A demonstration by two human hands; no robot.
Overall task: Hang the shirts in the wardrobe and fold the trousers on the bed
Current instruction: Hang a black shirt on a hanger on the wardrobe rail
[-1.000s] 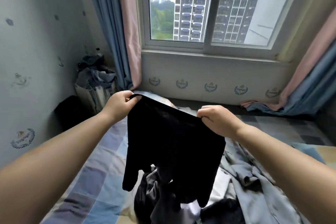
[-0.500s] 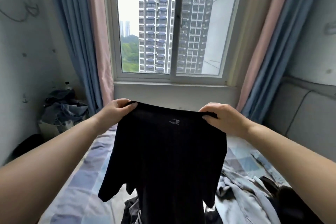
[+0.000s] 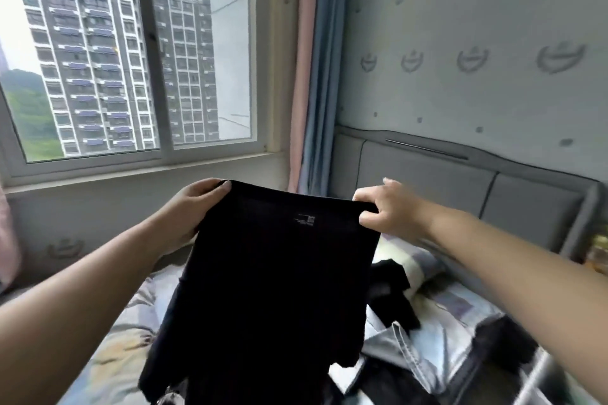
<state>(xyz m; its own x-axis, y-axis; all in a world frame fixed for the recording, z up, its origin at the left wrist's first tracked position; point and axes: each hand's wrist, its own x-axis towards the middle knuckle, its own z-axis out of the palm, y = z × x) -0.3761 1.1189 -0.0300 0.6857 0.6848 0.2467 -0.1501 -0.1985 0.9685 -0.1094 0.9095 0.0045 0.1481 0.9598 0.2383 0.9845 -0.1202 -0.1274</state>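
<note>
A black shirt [image 3: 276,286] hangs spread out in front of me, above the bed [image 3: 125,339]. My left hand [image 3: 194,204] grips its top left corner, thumb on the front. My right hand [image 3: 388,207] pinches the top right corner, with some fingers lifted off the cloth. A small pale label shows near the top edge. The shirt's lower part drops out of the frame and hides the bed beneath it.
More clothes lie on the bed to the right: a black garment [image 3: 391,293] and grey denim [image 3: 408,358]. A grey padded headboard [image 3: 460,187] stands on the right, the window [image 3: 131,52] and pink and blue curtains [image 3: 309,76] straight ahead.
The view has swung right, from the left wall and window toward the headboard. Both hands have kept hold of the shirt and carried it along, still spread.
</note>
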